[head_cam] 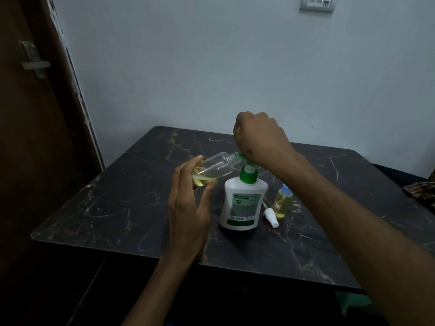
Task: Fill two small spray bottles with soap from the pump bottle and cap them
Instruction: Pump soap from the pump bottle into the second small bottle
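A white pump bottle (242,205) with a green pump head stands in the middle of the dark marble table (131,208). My left hand (188,208) holds a clear small spray bottle (211,169) tilted on its side, its open neck against the green nozzle; a little yellow soap lies in its lower end. My right hand (259,137) is curled into a fist and presses down on the pump head. A second small bottle (281,201), full of yellow soap and capped in blue, stands right of the pump bottle. A white spray cap (270,216) lies on the table beside it.
The table stands against a pale wall (211,67). A dark wooden door (35,114) with a latch is at the left. Patterned cloth (421,191) shows at the table's right edge, and something green (353,302) sits below the front edge.
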